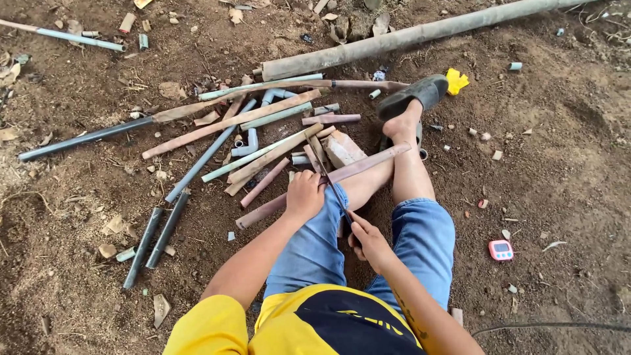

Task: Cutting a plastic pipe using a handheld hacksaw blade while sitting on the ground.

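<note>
Two hands work: the left hand grips a dirty pipe; the right hand grips a hacksaw. The blade crosses close to the left fingers and bare leg; a slip could cut either.

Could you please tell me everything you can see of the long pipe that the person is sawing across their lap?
The pipe is a long, thin, round tube, plastic by its look, dull pinkish-brown with dirt. It lies slanted across the person's bare leg, one end low near the left knee, the other raised toward the sandalled foot. The left hand presses it down from above. The right hand holds the handle of a thin dark saw, whose blade crosses the pipe beside the left hand. How deep the cut goes cannot be told.
</note>
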